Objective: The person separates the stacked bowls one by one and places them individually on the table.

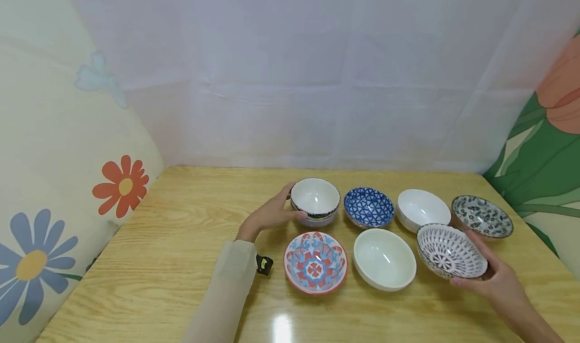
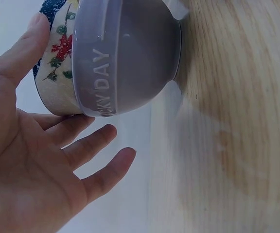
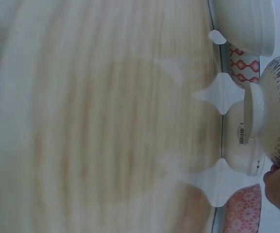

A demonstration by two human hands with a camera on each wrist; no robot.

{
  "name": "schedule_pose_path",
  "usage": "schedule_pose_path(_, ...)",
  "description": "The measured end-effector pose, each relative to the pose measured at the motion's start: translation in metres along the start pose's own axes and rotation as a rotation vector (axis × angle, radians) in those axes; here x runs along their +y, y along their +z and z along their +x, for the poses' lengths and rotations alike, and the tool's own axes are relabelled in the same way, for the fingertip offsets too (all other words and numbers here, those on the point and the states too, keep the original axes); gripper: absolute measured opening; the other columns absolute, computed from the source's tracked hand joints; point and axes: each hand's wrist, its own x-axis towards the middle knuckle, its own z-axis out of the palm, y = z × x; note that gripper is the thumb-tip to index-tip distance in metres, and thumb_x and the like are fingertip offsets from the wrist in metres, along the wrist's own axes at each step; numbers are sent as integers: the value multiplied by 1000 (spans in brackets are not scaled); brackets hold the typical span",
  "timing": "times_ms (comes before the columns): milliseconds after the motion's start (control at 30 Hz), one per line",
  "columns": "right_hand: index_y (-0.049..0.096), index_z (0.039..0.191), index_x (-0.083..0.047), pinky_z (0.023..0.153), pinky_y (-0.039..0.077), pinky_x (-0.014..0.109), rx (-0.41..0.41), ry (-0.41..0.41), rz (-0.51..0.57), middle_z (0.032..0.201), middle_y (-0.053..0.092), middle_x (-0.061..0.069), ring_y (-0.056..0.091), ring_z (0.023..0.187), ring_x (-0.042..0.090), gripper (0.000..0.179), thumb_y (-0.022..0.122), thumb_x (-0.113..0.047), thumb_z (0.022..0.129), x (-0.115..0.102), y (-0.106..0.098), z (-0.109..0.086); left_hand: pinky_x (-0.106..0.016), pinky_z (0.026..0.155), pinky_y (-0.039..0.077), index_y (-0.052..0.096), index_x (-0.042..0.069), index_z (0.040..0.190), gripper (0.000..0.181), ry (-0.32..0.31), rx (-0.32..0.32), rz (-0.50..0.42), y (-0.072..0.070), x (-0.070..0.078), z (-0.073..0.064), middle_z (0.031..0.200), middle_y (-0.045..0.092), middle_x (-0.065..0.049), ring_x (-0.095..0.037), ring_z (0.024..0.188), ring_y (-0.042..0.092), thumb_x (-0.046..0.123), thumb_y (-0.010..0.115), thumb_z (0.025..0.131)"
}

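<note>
My left hand [image 1: 274,211] grips the rim of a floral bowl [image 2: 57,92] with a white inside, its thumb on the near side. That bowl sits inside a grey bowl [image 2: 140,58] with raised lettering, which stands on the table. At the right, my right hand [image 1: 496,280] holds a white bowl with dark radial strokes [image 1: 450,255] by its right side, thumb and fingers on the wall. In the right wrist view this bowl [image 3: 278,111] is tilted and raised off the tabletop, its foot visible. Most of the right hand is outside that view.
Nearby stand a red-and-blue patterned bowl [image 1: 315,267], a cream bowl [image 1: 385,260], a blue-and-white bowl [image 1: 369,207], a plain white bowl [image 1: 423,209] and a black-and-white leaf-patterned bowl [image 1: 482,216]. A small black object [image 1: 264,265] shows beside the left sleeve on the wooden table [image 1: 181,242].
</note>
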Motion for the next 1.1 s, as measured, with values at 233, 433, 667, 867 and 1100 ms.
schedule_pose_path(233,6,153,-34,86,24,-7,-18,61,-42,138,10,-39,15,116,-27,99,74,-13,83,7,-1,-3,-57,114,22,13,11,154,92,5,7,-3,0,-1,-2,157,24,-15,-35,143,24,35,70,86)
schedule_pose_path(433,1,153,-31,85,9,-11,-24,114,-103,137,2,-38,-5,143,10,99,72,-24,85,10,-1,-6,-56,115,22,14,13,154,91,-2,6,-1,1,-2,0,157,25,-12,-34,143,25,35,71,86)
schedule_pose_path(667,-3,152,-30,120,0,34,-55,179,-54,157,-9,16,-8,143,36,102,73,-25,85,11,-2,-3,-55,115,22,13,13,154,93,-17,9,0,1,-2,0,157,25,-12,-33,144,24,35,71,85)
schedule_pose_path(867,-3,152,-29,118,-2,51,-48,165,-60,156,-10,-4,-10,143,29,103,74,-23,84,18,0,-5,-54,115,22,13,13,154,93,-12,2,-1,2,-1,-1,156,25,-13,-33,144,23,34,71,85)
schedule_pose_path(1100,-1,153,-29,85,10,-10,-17,30,-113,132,6,-43,5,117,-28,103,74,-16,83,24,2,-7,-55,115,23,15,14,154,91,-8,15,8,2,-2,1,155,27,-13,-33,143,25,34,71,85)
